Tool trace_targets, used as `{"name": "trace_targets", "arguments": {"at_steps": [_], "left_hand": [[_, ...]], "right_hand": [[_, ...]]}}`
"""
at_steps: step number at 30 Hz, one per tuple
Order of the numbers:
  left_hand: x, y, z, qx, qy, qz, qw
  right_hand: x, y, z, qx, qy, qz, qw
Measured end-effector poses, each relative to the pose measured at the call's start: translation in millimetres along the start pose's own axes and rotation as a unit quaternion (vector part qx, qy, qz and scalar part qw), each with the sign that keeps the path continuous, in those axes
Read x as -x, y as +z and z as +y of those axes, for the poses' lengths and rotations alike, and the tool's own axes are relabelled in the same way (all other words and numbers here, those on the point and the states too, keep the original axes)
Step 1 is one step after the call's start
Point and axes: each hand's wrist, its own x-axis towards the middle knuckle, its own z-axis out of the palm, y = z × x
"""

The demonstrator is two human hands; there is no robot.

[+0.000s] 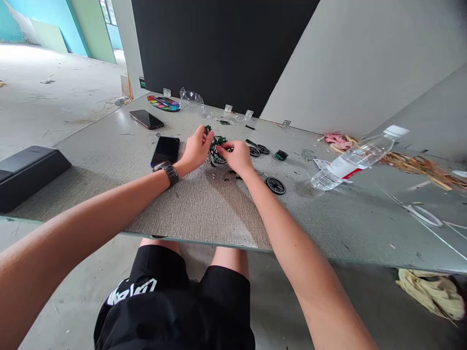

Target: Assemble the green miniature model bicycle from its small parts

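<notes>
Between my two hands is a small dark green model bicycle (218,142) with a black spoked wheel, held just above the table. My left hand (198,147), with a dark watch on its wrist, pinches the model's upper left part. My right hand (236,154) is closed on its right side, fingertips near the wheel. Fingers hide part of the frame. To the right lie loose black spoked wheels (262,149), another single wheel (276,185) closer to me, and a small green part (280,155). Dark scraps are scattered below my hands.
Two phones, one dark (146,119) and one nearer (165,149), lie left. A paint palette (164,103) and clear plastic packaging (192,98) sit behind. A water bottle (350,163) leans at the right, near wood shavings (416,167). A black case (31,172) occupies the left edge.
</notes>
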Motion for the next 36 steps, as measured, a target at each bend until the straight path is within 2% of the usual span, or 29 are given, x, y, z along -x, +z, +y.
{"name": "trace_targets", "arguments": {"at_steps": [6,9,14,20,28,32,36], "left_hand": [[1,1.6,-1,-0.024,-0.08,-0.062,0.995],[2,-0.1,3,-0.025,-0.092,-0.076,0.993],[1,-0.2,7,-0.009,-0.057,-0.044,0.997],[3,0.7,8,0.021,-0.03,-0.038,0.999],[7,2.7,9,-0.008,0.013,-0.048,0.999],[1,-1.6,8,-0.004,-0.002,-0.014,1.0],[-3,-7.2,3,0.002,-0.036,-0.001,0.999]], "right_hand": [[-2,-5,1,0.018,-0.007,0.008,1.0],[-2,-7,0,0.025,-0.006,0.012,1.0],[-2,-5,0,0.022,0.003,0.036,0.999],[-5,3,5,0.026,0.023,0.116,0.993],[-3,6,-2,0.006,0.028,0.135,0.99],[-3,3,-2,-0.017,0.041,0.164,0.985],[-5,3,2,-0.055,0.048,0.141,0.987]]}}
